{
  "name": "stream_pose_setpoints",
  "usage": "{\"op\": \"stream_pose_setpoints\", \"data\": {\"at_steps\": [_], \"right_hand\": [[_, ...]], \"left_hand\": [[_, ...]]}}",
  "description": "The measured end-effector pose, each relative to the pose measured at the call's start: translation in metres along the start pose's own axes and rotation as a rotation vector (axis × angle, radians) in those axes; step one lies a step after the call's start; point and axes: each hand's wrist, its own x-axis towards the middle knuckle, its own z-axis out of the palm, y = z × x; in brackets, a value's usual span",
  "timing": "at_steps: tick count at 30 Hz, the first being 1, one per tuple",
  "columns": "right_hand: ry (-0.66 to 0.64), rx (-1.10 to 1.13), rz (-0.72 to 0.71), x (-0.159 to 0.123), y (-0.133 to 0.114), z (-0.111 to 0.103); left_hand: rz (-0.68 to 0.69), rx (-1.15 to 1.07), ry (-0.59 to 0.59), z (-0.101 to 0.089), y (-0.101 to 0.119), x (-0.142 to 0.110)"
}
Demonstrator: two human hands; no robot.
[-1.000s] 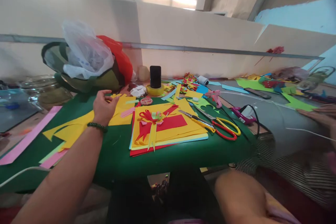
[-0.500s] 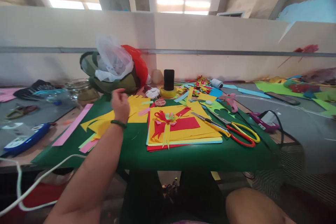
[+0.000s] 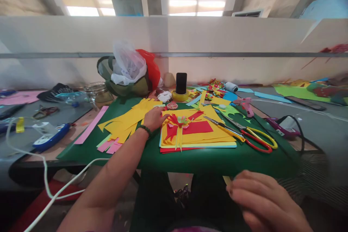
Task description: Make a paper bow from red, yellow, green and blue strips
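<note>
My left hand [image 3: 154, 117], with a dark green bead bracelet [image 3: 146, 130] on the wrist, lies at the left edge of a stack of coloured paper [image 3: 201, 138]. Its thumb stands apart from the fingers, whose tips partly hide one another. A ribbon-like paper flower [image 3: 178, 121] in red, yellow and green rests on that stack. Beside it are a yellow utility knife [image 3: 225, 127] and scissors [image 3: 258, 137] with red and yellow handles. Low at the right, my right hand [image 3: 268, 203] is raised with bent fingers pressed together; what they hold, if anything, is hidden.
Cut yellow paper [image 3: 122, 123] and pink pieces [image 3: 110, 146] lie left on the green mat [image 3: 206, 163]. Behind stand a phone [image 3: 181, 83] on a yellow tape roll [image 3: 181, 96] and a bag [image 3: 125, 88]. A pink glue gun [image 3: 245, 106] sits right; a white cable [image 3: 54, 199] runs left.
My left hand moved right and down from the loose yellow paper to the stack. Those yellow and pink pieces have shifted. My right hand came into clearer view. The view turned left.
</note>
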Motion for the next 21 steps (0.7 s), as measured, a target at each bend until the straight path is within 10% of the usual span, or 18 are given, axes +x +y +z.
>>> {"op": "stream_pose_setpoints", "data": {"at_steps": [5, 12, 21], "right_hand": [[0.076, -0.216, 0.107, 0.005, 0.051, 0.018], [-0.223, -0.586, 0.510, -0.038, 0.154, 0.039], [-0.255, -0.634, 0.555, -0.047, 0.182, 0.044]], "left_hand": [[-0.085, 0.045, -0.020, 0.007, -0.009, 0.005], [-0.105, 0.047, -0.032, 0.009, -0.013, 0.007], [-0.154, 0.024, -0.025, 0.010, -0.029, 0.011]]}}
